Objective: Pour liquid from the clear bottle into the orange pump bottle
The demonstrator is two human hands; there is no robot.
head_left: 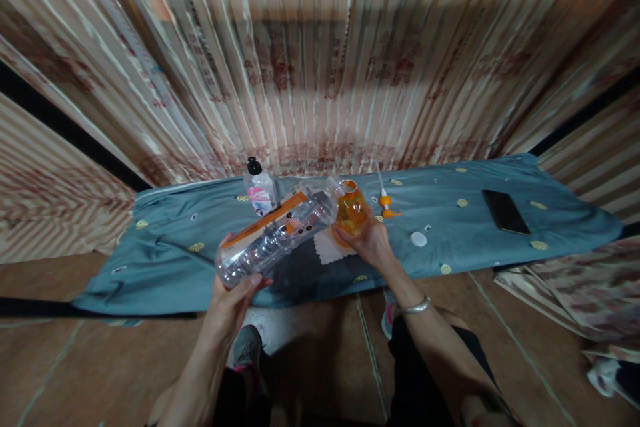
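My left hand (240, 290) is wrapped round the base of a large clear plastic bottle (280, 230) with an orange label. The bottle is tilted, its neck up at the right, close to the mouth of an orange pump bottle (351, 210). Whether the two touch, I cannot tell. My right hand (373, 240) grips the orange bottle, which stands without its pump over a pale scalloped cloth (330, 247). An orange pump head (385, 201) with a clear tube lies just right of it. Farther right is a white round cap (419, 239).
A clear bottle with a black pump and pink label (259, 190) stands at the back left. A dark phone (505, 211) lies at the right on the blue patterned cloth (465, 250). Behind hangs a striped curtain (310, 80).
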